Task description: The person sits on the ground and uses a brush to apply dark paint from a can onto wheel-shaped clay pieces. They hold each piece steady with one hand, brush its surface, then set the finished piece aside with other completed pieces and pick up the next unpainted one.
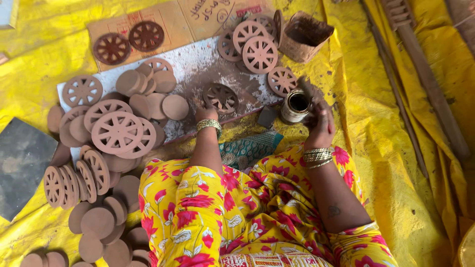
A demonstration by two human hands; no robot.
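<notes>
Spreading widest under both hands is the yellow sheet (391, 148), right? What lies ahead of them?

Ahead of the left hand (207, 114) lies a white board (198, 62) stained brown. Plain clay wheels (117, 131) are heaped to that hand's outer side.

And the one being worked?

A dark-coated wheel (220, 97), flat on the board, just past the left fingertips. They curl down onto its near rim. I cannot tell whether they pinch it or only press on it.

The right hand (320, 126)?

Loosely curled beside a small tin (296, 105) of dark liquid. Something thin and blurred rises from it, but I can't say what, or how tightly it is held.

So which step?

Coating, I'd judge, with this wheel nearly covered. Any further stroke calls for the left hand to steady the wheel and for colour to be brought across from the tin.
</notes>
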